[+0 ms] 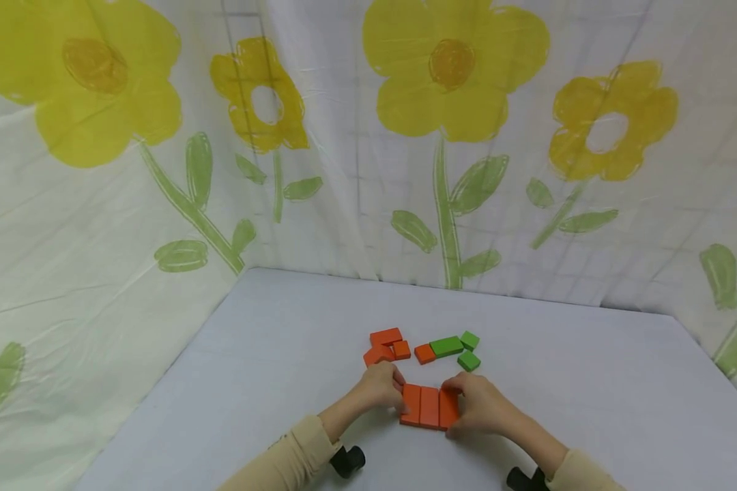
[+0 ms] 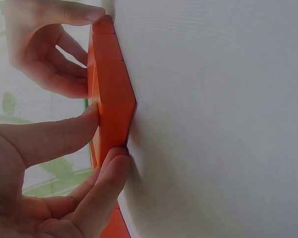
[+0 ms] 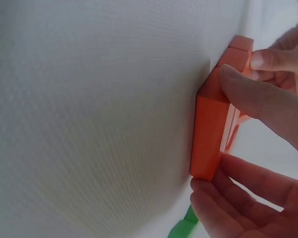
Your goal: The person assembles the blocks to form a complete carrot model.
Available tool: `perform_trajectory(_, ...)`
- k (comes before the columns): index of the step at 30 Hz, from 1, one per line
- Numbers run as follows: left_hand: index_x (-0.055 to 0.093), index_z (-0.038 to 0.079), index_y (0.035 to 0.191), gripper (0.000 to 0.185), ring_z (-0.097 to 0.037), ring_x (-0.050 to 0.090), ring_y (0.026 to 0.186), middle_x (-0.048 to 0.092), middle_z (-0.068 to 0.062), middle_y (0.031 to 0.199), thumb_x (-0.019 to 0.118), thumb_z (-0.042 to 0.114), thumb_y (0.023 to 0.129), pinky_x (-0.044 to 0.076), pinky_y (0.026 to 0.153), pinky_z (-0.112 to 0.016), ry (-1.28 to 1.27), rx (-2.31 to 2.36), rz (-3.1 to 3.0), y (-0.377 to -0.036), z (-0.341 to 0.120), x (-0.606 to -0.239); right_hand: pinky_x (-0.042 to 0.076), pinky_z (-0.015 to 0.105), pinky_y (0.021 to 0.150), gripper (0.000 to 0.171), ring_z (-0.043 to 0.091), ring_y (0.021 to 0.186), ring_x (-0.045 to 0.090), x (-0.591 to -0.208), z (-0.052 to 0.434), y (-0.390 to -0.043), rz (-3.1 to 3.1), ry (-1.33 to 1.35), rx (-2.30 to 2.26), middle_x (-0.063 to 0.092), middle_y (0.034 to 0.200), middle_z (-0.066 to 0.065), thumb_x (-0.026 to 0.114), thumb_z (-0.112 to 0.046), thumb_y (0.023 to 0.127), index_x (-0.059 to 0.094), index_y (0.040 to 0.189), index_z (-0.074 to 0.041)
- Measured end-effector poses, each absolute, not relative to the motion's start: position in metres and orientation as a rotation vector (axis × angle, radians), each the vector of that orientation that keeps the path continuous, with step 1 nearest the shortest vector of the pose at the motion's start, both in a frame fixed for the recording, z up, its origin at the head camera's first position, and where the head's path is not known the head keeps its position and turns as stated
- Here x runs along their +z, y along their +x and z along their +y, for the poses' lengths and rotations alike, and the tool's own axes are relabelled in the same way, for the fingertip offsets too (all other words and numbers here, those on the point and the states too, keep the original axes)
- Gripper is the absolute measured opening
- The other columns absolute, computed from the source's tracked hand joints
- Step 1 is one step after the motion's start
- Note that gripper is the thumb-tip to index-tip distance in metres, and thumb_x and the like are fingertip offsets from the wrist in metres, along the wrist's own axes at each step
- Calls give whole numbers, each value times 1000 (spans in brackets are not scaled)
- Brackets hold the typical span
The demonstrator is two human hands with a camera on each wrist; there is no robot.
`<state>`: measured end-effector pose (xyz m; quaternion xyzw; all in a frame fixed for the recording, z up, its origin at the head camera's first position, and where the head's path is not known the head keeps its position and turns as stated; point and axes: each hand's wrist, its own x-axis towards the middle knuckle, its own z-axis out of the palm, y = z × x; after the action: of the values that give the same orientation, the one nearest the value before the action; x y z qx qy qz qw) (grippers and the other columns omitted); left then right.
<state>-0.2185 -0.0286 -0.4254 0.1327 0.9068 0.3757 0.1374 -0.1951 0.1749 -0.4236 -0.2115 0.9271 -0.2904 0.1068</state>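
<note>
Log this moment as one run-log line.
left hand: grips orange block row | right hand: grips row's other end | loose orange blocks, green blocks behind

Bright, even light from above, soft shadows only. The head view bends at the edges, the curtain (image 1: 160,170) curving. Both wrist views are washed out, near fingers (image 2: 64,139) blurred, far background bleached white.

Looks like a makeshift recording booth, not a real room: a white desk (image 1: 282,354) boxed in on three sides by a sheet (image 1: 356,170) printed with big yellow flowers, with orange and green blocks (image 1: 430,407) on it.
</note>
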Motion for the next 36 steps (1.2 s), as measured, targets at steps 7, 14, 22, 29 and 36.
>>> perform_trajectory(7, 60, -1, 82, 35, -15, 48, 64, 52, -1, 69, 80, 6, 55, 42, 55, -28, 385, 1083, 2613, -219, -29, -425, 44, 43, 76, 59, 21, 87, 51, -425, 174, -195, 2734, -627, -829, 57, 96, 2, 83, -23, 53, 60, 103, -2)
perform_trajectory(14, 61, 0, 82, 35, -15, 47, 64, 52, 0, 70, 81, 7, 54, 42, 55, -28, 396, 1058, 2635, -220, -28, -427, 44, 43, 76, 62, 23, 88, 52, -421, 175, -195, 2742, -670, -778, 58, 98, 5, 83, -26, 53, 60, 104, 0)
perform_trajectory(22, 61, -1, 82, 34, -16, 48, 65, 52, -1, 69, 80, 6, 55, 43, 56, -29, 366, 1076, 2618, -219, -29, -424, 47, 39, 73, 30, 26, 87, 57, -403, 166, -222, 2886, -617, -890, 63, 96, 11, 68, -12, 75, 62, 102, 2)
perform_trajectory(29, 62, 0, 78, 32, -14, 49, 62, 54, 0, 66, 81, 7, 53, 43, 54, -26, 384, 1082, 2639, -221, -33, -424, 46, 39, 75, 26, 24, 88, 57, -413, 129, -258, 2897, -789, -853, 63, 98, 13, 59, 3, 77, 62, 103, 1)
perform_trajectory(36, 60, 1, 77, 30, -14, 49, 61, 54, 0, 65, 79, 5, 54, 43, 53, -26, 370, 1121, 2597, -220, -29, -426, 40, 28, 59, 10, 14, 60, 43, -426, 110, -271, 2962, -927, -580, 53, 68, 0, 61, 3, 77, 63, 84, -3)
